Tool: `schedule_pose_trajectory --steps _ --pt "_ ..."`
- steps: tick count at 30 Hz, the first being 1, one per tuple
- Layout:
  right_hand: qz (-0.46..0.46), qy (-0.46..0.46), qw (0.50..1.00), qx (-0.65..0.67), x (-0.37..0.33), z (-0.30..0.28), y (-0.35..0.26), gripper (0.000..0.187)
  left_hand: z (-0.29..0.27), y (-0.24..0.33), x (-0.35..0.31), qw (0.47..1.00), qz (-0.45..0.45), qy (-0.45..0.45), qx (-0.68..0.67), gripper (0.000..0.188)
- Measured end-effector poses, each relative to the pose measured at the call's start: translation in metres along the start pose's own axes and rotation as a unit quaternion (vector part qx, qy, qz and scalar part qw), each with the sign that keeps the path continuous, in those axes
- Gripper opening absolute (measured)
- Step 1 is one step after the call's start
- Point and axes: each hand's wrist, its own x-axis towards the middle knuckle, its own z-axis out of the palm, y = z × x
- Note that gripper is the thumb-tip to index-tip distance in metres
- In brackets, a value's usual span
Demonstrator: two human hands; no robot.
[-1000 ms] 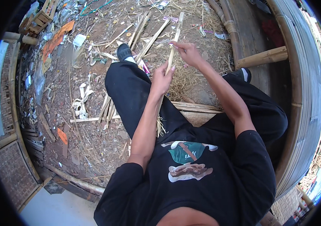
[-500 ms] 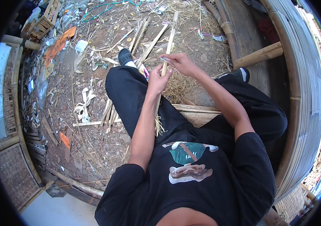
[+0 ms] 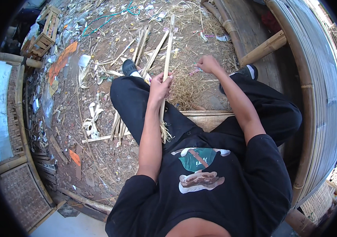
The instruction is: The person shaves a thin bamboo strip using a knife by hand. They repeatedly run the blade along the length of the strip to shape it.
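My left hand (image 3: 160, 87) is closed round a long, pale split bamboo strip (image 3: 168, 49), between my knees. One end of the strip points away from me over the ground. Its near end, by my lap, breaks into a tuft of frayed fibres (image 3: 165, 133). To the right, apart from the strip, my right hand (image 3: 209, 64) is closed above a heap of straw-like shavings (image 3: 186, 93). A thin, small thing sticks out from its fingers on the left side; its kind is too small to tell.
More bamboo strips (image 3: 154, 55) lie on the littered dirt ground beyond my left foot. A wooden crate (image 3: 46, 31) stands far left. Bamboo poles (image 3: 265, 47) and a slatted bamboo bench (image 3: 314, 102) border my right side. Across the front of my seat runs a bamboo edge (image 3: 206, 113).
My right hand has moved away from the strip, to the right. The left hand still grips the strip, now shifted slightly left and nearer to me.
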Motion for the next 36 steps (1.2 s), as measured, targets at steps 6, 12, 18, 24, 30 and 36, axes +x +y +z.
schedule_pose_trajectory --steps 6,12,18,24,30,36 --pt "-0.065 0.066 0.995 -0.039 -0.008 0.001 -0.004 0.040 -0.013 0.001 -0.006 0.999 -0.015 -0.040 0.022 0.023" --pt "-0.078 0.127 0.987 0.064 0.010 -0.003 -0.006 0.032 -0.015 0.015 -0.030 0.989 -0.070 -0.103 0.079 0.029" --pt "-0.111 0.157 0.897 0.398 -0.010 -0.034 -0.055 0.029 -0.018 0.013 -0.054 0.983 -0.046 -0.147 0.098 0.040" --pt "-0.145 0.099 0.916 0.360 -0.035 -0.039 -0.089 0.034 -0.003 -0.005 -0.064 0.989 0.014 -0.034 0.145 0.045" --pt "-0.180 0.181 0.920 0.298 -0.010 -0.021 -0.077 0.035 0.008 -0.015 -0.063 0.963 0.104 0.066 0.241 0.042" --pt "-0.244 0.306 0.891 0.229 0.016 0.002 -0.075 0.034 0.006 -0.026 -0.055 0.962 0.103 0.079 0.241 0.043"
